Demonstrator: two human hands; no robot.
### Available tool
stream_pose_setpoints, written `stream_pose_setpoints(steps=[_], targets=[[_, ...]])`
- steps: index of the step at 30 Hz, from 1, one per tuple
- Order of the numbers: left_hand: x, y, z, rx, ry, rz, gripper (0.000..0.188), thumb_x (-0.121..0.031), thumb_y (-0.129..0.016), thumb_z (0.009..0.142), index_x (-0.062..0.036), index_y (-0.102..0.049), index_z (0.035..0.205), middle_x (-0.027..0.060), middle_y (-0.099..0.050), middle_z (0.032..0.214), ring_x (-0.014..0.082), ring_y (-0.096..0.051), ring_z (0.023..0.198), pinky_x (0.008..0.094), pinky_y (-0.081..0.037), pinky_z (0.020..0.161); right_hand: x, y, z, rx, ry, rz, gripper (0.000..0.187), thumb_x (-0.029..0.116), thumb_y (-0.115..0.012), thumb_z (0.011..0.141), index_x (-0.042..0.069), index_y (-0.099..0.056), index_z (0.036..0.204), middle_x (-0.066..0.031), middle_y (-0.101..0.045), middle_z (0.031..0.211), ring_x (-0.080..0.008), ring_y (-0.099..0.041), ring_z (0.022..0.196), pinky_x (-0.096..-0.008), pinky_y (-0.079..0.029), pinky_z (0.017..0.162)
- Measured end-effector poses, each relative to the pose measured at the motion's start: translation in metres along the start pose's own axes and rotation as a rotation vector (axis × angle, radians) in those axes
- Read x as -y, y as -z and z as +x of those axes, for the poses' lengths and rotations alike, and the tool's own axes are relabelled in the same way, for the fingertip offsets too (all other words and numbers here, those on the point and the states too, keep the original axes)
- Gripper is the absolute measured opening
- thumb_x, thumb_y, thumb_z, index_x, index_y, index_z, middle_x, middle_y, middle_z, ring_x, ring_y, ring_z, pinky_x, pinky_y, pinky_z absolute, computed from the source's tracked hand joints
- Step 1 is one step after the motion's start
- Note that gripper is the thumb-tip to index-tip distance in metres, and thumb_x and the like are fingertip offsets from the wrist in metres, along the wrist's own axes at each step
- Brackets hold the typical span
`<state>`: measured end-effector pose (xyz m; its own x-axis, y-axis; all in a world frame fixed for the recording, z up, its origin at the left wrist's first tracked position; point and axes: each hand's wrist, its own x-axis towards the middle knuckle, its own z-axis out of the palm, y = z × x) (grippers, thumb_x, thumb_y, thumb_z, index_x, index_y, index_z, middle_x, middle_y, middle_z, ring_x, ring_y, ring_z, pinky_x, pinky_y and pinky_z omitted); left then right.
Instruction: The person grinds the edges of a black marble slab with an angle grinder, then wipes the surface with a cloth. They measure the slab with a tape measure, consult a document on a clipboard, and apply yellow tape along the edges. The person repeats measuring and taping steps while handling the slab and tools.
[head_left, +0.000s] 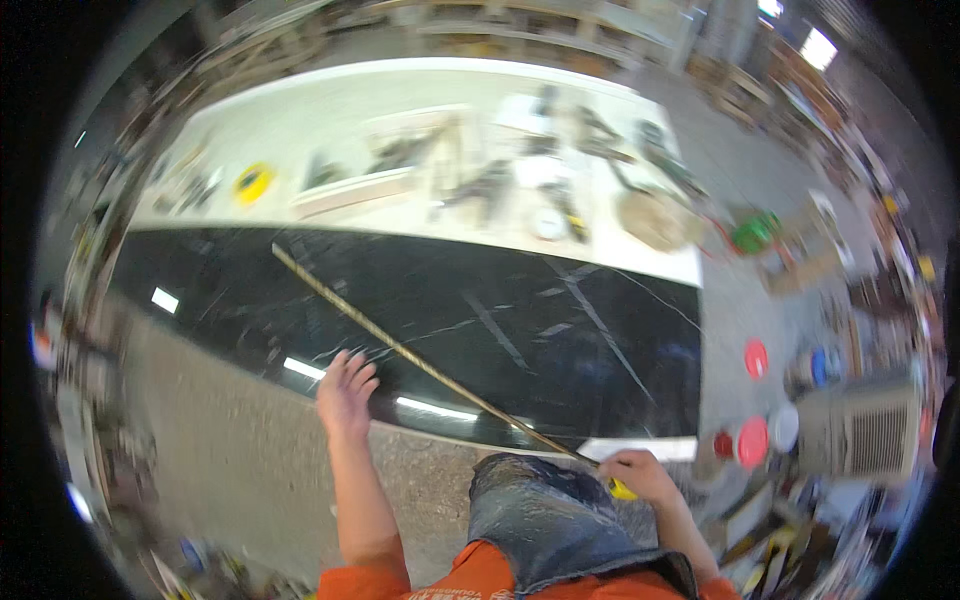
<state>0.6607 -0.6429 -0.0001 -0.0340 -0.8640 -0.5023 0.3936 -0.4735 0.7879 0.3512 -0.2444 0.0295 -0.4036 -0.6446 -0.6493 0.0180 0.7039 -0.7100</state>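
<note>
My right hand [643,474] is closed round a yellow tape measure [622,490] near the right end of the slab's near edge. Its long blade [400,348] runs out diagonally over a glossy black slab [590,350] with white veins, and the free end lies toward the slab's far left. Whether the blade touches the stone along its length I cannot tell. My left hand [347,392] is over the slab's near edge, left of the blade, fingers apart and holding nothing.
Behind the slab, a white tabletop [330,110] carries a shallow tray [360,192], a yellow roll [254,182], a round tan disc [652,220] and several blurred tools. At right are a grey vented unit [860,430], red lids [752,442] and a green tool [755,232].
</note>
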Motion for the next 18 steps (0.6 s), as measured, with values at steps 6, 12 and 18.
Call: stream_pose_setpoints(steps=[6,12,18], targets=[[0.06,-0.036,-0.041,0.147,0.01,0.084,0.045,-0.03,-0.063,0.101,-0.0048,-0.059,0.139,0.0099,-0.071,0.114,0.0218,-0.07,0.092,0.0347,-0.056,0.074,-0.062,0.07,-0.028,-0.04,0.018,0.175,0.024,0.024,-0.073,0.095,0.002,-0.079,0.1,-0.0039,-0.075,0.088,-0.0102,-0.065,0.082,-0.0267,-0.052,0.074],[0.124,-0.128,-0.129,0.154,-0.064,0.226,0.042,-0.031,-0.065,0.099,-0.0051,-0.06,0.133,0.0052,-0.071,0.106,0.0177,-0.066,0.087,0.0325,-0.052,0.073,-0.177,0.166,-0.061,-0.07,0.034,0.446,0.026,0.025,-0.074,0.095,0.002,-0.077,0.107,0.0,-0.071,0.089,-0.0094,-0.062,0.08,-0.0273,-0.049,0.071],[0.208,-0.245,-0.256,0.268,-0.054,0.309,0.034,-0.025,-0.063,0.101,-0.0031,-0.062,0.127,0.0093,-0.072,0.101,0.0196,-0.068,0.078,0.0347,-0.053,0.066,-0.228,0.291,-0.101,-0.166,0.004,0.772,0.033,0.021,-0.075,0.096,0.0,-0.07,0.121,-0.0007,-0.068,0.09,-0.0096,-0.063,0.085,-0.0267,-0.05,0.075]])
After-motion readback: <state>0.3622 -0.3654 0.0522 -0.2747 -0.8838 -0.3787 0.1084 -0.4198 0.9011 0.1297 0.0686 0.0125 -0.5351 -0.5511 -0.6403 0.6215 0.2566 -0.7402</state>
